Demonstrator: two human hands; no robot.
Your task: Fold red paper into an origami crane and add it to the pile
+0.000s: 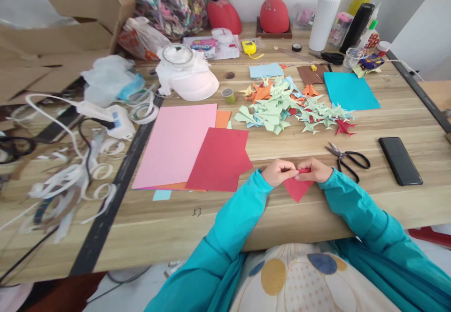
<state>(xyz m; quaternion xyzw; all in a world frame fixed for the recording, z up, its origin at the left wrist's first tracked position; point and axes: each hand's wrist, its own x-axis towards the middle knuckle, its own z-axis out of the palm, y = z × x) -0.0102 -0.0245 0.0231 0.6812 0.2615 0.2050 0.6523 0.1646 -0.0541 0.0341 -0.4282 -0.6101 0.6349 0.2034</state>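
A small red folded paper [298,189] lies on the wooden table [282,218] near its front edge, pointing toward me. My left hand [280,171] pinches its top edge from the left, fingers curled. My right hand [315,169] pinches the same edge from the right, and the fingertips of both hands meet over the fold. Both arms wear teal sleeves. A pile of folded paper figures [292,107], mostly pale green with some orange and red, lies beyond my hands.
Black scissors [347,159] and a black phone [400,160] lie right of my hands. Pink sheet [176,143], red sheet [218,159] and a blue sheet [350,91] lie flat. Tape rolls, cardboard, a paper towel roll [324,18] and clutter fill the left and back.
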